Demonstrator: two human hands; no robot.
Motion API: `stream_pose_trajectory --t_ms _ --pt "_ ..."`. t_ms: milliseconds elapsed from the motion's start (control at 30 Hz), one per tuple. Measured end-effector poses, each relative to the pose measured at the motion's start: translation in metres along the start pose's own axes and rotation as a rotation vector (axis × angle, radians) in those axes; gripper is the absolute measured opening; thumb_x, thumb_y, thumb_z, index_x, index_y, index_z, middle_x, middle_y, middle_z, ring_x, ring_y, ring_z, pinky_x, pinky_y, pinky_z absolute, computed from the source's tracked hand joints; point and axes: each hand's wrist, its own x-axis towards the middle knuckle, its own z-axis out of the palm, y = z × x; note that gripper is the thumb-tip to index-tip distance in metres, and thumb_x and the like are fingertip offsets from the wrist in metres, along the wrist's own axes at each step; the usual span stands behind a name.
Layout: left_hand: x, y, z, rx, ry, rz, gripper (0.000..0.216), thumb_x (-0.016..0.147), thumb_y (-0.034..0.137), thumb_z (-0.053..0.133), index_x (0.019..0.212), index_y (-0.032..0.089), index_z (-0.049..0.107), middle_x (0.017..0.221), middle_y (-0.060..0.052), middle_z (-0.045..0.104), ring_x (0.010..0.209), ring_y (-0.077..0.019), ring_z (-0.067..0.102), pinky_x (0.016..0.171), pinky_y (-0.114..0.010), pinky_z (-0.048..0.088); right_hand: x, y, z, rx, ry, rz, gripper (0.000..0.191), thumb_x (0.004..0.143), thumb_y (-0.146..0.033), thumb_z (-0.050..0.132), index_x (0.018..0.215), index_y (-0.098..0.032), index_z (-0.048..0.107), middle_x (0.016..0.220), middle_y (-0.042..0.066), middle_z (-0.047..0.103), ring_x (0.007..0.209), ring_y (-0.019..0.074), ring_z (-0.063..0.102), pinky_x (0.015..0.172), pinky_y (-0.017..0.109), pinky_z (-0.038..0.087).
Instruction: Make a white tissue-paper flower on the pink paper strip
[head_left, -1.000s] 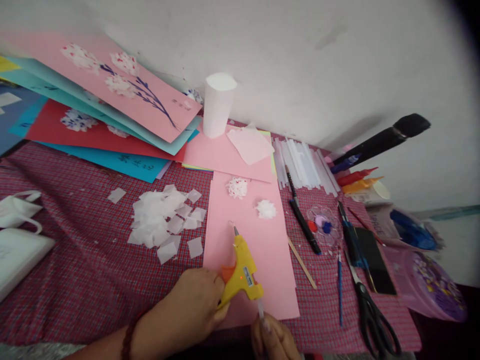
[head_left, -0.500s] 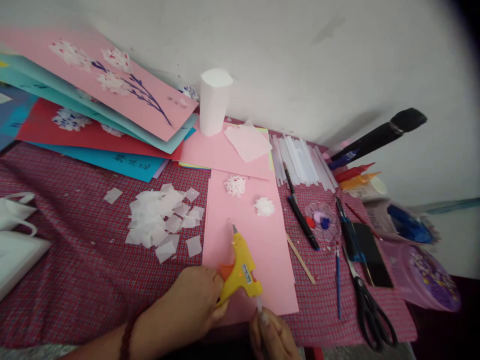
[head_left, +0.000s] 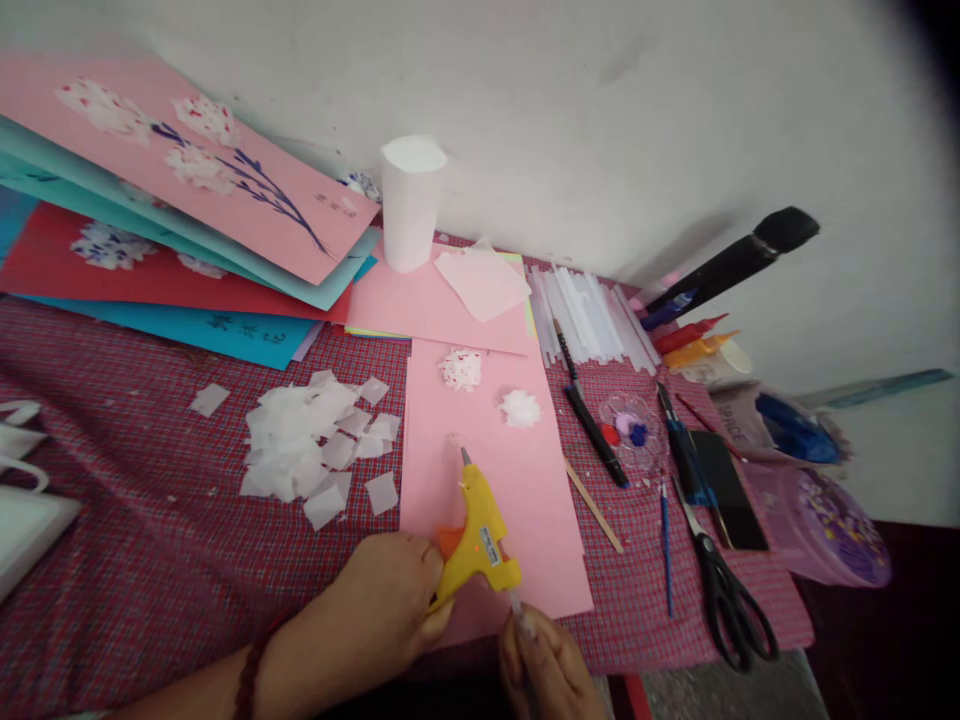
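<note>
Head view: L hand [head_left: 397, 590] fingers clamped round glue gun [head_left: 480, 525] over pink sheet [head_left: 529, 490], nozzle [head_left: 465, 457] by clear blob [head_left: 454, 440]; R hand [head_left: 551, 660] fingers tog. on glue stick [head_left: 516, 601]. My worry: too hard a shove, & hot glue cd flood out or nozzle smear blob.

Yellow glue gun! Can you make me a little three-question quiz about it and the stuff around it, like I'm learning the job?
1. Fill the blank: the ____ hand grips the yellow glue gun.
2. True or false: the black-handled scissors lie to the right of the pink paper.
3. Pick one. The pile of white paper squares is:
A) on the pink paper
B) left of the pink paper
C) on the scissors

Key: 1. left, the left hand; 2. true; 3. B.
</note>
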Motion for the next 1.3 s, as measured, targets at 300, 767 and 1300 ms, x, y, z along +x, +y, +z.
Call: stream_pose_trajectory --t_ms 300,767,1300 --pt "0.001 0.002 -0.005 -0.016 -0.019 -0.008 0.019 0.083 0.023 0.047 0.083 0.015 0.065 0.081 -0.008 0.069 0.071 -0.0225 0.064 0.067 -0.035 0.052 0.004 -0.006 0.002 -0.009 -0.068 -0.028 0.052 0.081 -0.066 0.044 0.056 -0.021 0.041 0.042 -0.009 0.028 0.037 0.0071 0.023 0.039 0.023 0.015" --pt "0.000 0.000 -0.002 -0.001 -0.018 0.016 0.023 0.085 0.028 0.047 0.083 0.014 0.065 0.080 -0.009 0.068 0.070 -0.0208 0.063 0.067 -0.033 0.052 0.008 0.001 0.003 0.018 -0.069 -0.016 0.049 0.085 -0.061 0.042 0.058 -0.020 0.040 0.038 -0.010 0.029 0.034 0.0054 0.022 0.037 0.021 0.016" --pt "-0.001 -0.001 0.001 -0.015 -0.007 0.035 0.025 0.086 0.030 0.047 0.083 0.014 0.066 0.079 -0.010 0.067 0.070 -0.0227 0.064 0.066 -0.035 0.052 0.012 -0.003 0.005 0.065 -0.070 -0.023 0.048 0.085 -0.060 0.043 0.058 -0.021 0.039 0.038 -0.010 0.030 0.033 0.0051 0.022 0.036 0.020 0.017"
